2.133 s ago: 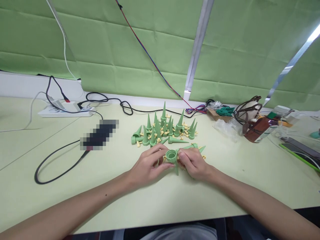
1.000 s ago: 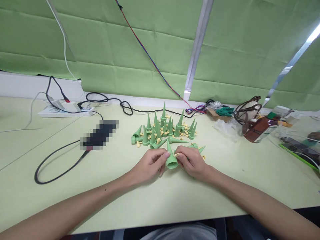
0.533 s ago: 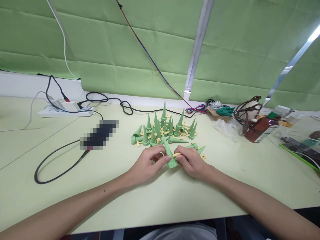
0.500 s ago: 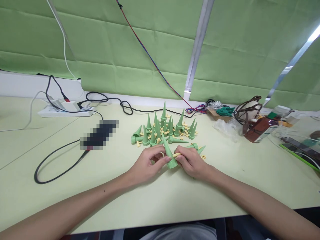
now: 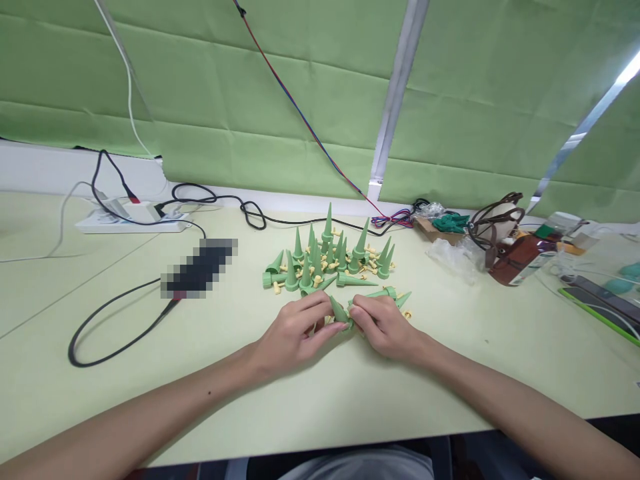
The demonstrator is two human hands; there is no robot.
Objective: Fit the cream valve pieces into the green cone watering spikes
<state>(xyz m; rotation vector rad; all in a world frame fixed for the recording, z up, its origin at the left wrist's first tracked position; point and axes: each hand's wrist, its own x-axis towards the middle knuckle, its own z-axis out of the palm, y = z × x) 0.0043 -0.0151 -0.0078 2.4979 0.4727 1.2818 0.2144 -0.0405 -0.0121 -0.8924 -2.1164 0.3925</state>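
My left hand is closed around a green plastic watering spike, its pointed end tilted up and away from me. Against the spike's side, my right hand pinches a small yellow valve piece, mostly covered by the fingers. Just beyond both hands is a cluster of similar green spikes, some upright and some lying down. Small yellow pieces are scattered among them. Another green spike lies just behind my right hand.
At the left, a pixelated dark device has a black cable looping from it. Behind it sits a white power strip. On the right are a reddish-brown bottle, a plastic bag and a green-edged phone-like object.
The spike in my left hand has tipped away from me, so it looks shorter. My right fingers have come closer to it, covering more of the yellow piece.
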